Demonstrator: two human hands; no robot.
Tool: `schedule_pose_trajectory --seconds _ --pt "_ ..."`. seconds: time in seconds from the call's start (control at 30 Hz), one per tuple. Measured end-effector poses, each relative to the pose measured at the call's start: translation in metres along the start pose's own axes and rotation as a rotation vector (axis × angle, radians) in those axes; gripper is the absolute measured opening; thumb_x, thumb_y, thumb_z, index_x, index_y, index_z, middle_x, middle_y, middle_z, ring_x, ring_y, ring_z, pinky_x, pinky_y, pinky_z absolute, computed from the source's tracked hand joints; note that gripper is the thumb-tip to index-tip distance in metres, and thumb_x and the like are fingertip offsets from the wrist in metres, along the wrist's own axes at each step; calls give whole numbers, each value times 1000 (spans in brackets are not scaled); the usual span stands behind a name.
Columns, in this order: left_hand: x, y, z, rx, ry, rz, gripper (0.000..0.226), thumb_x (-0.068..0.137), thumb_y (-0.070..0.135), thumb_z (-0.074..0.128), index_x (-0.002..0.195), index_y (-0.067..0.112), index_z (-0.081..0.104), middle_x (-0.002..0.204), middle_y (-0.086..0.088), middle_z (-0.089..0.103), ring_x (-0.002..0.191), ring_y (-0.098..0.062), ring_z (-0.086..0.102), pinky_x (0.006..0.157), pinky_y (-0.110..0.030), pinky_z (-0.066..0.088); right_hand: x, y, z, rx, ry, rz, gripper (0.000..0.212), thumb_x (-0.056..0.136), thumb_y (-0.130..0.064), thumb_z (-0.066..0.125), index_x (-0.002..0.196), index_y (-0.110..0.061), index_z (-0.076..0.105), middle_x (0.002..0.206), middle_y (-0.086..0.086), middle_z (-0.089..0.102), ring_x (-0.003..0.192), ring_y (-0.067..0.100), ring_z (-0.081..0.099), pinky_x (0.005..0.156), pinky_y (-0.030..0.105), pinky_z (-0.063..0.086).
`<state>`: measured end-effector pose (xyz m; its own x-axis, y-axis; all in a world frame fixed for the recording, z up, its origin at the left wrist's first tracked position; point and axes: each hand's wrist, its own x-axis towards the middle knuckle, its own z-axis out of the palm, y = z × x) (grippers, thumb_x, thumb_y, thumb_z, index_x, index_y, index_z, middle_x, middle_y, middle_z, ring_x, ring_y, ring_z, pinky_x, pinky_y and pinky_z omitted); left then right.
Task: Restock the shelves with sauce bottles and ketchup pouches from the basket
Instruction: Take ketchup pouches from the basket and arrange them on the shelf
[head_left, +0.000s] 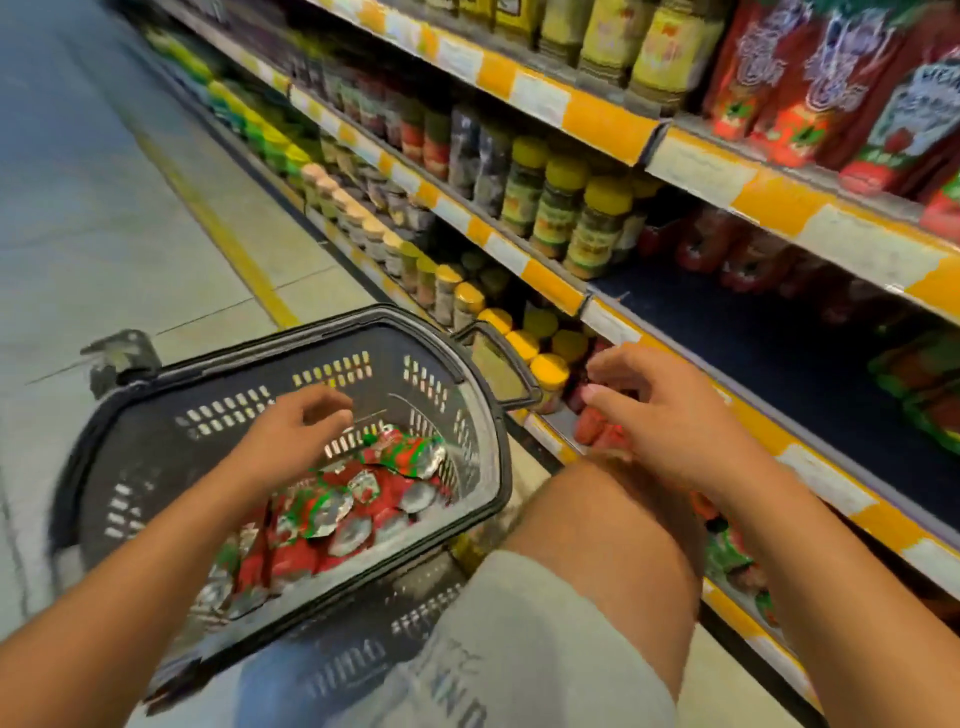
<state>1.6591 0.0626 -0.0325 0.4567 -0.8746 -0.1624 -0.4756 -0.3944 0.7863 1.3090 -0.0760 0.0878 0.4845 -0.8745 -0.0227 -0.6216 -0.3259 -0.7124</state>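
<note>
A dark plastic basket (156, 415) stands on the floor at the left, holding several red, green and silver ketchup pouches (343, 509). My left hand (301, 431) hovers inside the basket just above the pouches, fingers loosely curled and holding nothing. My right hand (660, 415) hangs in front of the lower shelf edge above my bent knee (597, 525), fingers relaxed and empty. Red pouches (589, 431) lie on the bottom shelf just left of that hand. The middle shelf (779, 332) has a bare dark-blue stretch, with red pouches (748, 260) at its back.
Yellow-capped jars (587, 218) fill the shelf to the left, and more (545, 364) sit low beside the basket handle. Red ketchup packs (831, 78) stand on the top right shelf. Green-edged pouches (924, 379) lie at the far right. Tiled floor with a yellow line (234, 249) runs left.
</note>
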Motion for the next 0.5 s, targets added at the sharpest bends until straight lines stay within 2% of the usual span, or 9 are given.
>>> schedule_pose_trajectory --seconds 0.07,0.17,0.27,0.37,0.43,0.5 --pt "-3 -34 -17 24 51 -124 9 98 28 69 106 30 71 106 9 71 100 -11 67 88 -36 51 12 -24 24 -21 -103 -26 22 93 -43 69 114 -38 66 115 -16 68 93 5 64 83 38 55" --pt "-1 -79 -30 67 77 -286 7 97 24 70 103 24 68 103 1 70 94 -17 66 77 -35 50 30 -53 63 -126 -224 -93 28 96 -42 67 122 -30 66 121 -15 66 107 4 60 91 29 47" --pt "-2 -116 -31 114 43 -459 7 95 22 69 98 17 66 97 -5 69 86 -20 65 75 -38 53 47 -74 109 -180 -400 -90 33 97 -41 67 127 -26 64 127 -10 63 116 11 59 101 36 49" --pt "-2 -145 -24 151 -5 -596 16 92 22 69 85 8 66 99 -22 72 84 -31 67 73 -41 54 62 -77 162 -230 -539 -56 36 95 -41 70 127 -24 64 129 -6 64 116 16 61 100 39 50" --pt "0 -164 -18 190 -66 -651 30 96 31 66 102 3 72 113 -27 71 97 -37 68 80 -42 55 69 -74 195 -250 -606 -34 33 94 -38 71 122 -21 65 126 -1 65 112 20 63 96 38 52" --pt "2 -180 -14 230 -102 -698 40 97 34 63 122 3 69 124 -24 68 111 -36 67 91 -40 55 73 -67 224 -261 -657 17 31 94 -34 70 119 -18 64 122 4 66 106 24 64 88 36 53"
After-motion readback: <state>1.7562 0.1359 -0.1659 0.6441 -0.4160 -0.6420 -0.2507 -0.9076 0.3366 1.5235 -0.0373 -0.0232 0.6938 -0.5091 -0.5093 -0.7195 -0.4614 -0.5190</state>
